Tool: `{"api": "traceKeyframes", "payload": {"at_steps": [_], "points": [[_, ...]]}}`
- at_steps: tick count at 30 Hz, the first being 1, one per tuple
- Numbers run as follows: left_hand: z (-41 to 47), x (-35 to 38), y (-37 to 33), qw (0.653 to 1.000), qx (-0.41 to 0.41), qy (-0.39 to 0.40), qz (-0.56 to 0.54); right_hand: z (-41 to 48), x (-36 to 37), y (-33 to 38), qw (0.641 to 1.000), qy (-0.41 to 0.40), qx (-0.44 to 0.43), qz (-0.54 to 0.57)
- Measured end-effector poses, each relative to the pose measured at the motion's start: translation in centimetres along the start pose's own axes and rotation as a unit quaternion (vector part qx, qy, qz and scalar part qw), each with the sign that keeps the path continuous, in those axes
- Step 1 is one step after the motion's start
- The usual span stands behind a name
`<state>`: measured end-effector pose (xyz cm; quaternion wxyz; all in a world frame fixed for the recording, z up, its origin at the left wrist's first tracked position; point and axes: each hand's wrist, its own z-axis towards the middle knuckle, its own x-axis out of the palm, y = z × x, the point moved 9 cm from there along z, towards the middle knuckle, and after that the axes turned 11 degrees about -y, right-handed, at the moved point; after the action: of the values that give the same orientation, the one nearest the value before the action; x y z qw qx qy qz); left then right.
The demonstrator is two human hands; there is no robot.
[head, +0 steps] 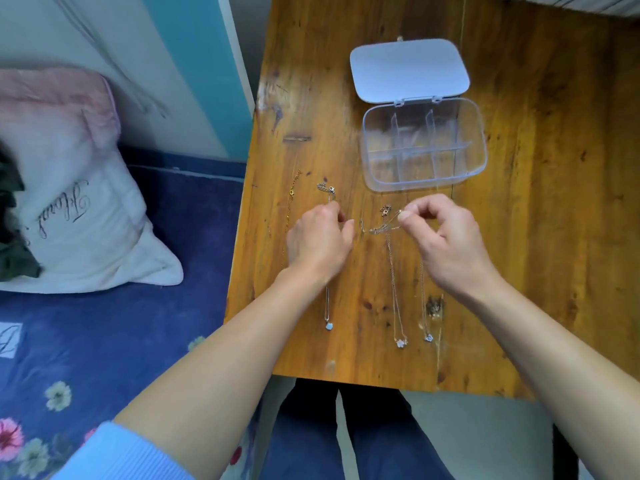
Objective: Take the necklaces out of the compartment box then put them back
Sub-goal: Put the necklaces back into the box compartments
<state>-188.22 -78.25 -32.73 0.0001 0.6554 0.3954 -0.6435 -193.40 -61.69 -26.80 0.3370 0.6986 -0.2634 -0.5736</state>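
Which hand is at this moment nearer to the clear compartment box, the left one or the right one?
Right. The right hand sits just before the compartment box, at its near wall, pinching a thin chain. The left hand is farther off to the left, over a silver necklace.

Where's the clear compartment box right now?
In the head view, the open compartment box sits on the wooden table, just beyond the right hand.
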Motion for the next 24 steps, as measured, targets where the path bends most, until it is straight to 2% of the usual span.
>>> {"api": "traceKeyframes", "payload": {"at_steps": [7,13,17,24], "points": [[1.6,0.4,1.3,0.992,-0.04,0.007,0.116,5.5,-5.1,3.4,0.989,-0.051,0.022,0.136],[0.2,-1.6,6.6,0.987,-0.133,-0.025,0.088,10.0,-5.8,2.3,0.965,-0.07,0.103,0.231],[-1.6,-1.7,9.7,0.975,-0.21,0.0,0.069,12.0,-4.0,1.4,0.942,-0.057,0.157,0.29],[-1.7,-0.6,10.0,0.973,-0.22,0.055,0.051,14.0,-0.7,2.4,0.904,-0.042,0.213,0.367]]}}
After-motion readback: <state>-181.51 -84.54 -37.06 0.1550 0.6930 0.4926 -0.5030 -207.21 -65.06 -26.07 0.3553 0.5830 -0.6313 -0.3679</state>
